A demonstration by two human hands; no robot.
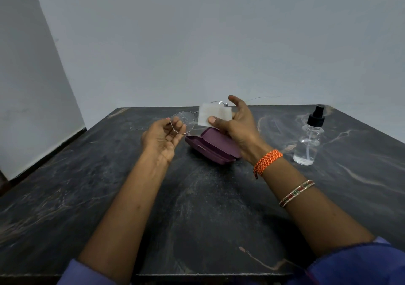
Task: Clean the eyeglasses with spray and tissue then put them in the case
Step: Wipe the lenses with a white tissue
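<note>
The left hand pinches the rim of one lens of the glasses between thumb and fingertips, holding them in the air above the table. That lens is dotted with droplets. The right hand grips a folded white tissue, thumb pressed on its near face and fingers behind, with the other lens wrapped inside it; a thin wire temple curves out above the tissue, and the second temple shows as a faint line further right. Just below both grips, an open purple case lies on the table, its lid tipped toward the left hand. The clear spray bottle with a black nozzle stands upright on the table, well out to the right of the right hand. An orange band and bangles circle the right wrist.
</note>
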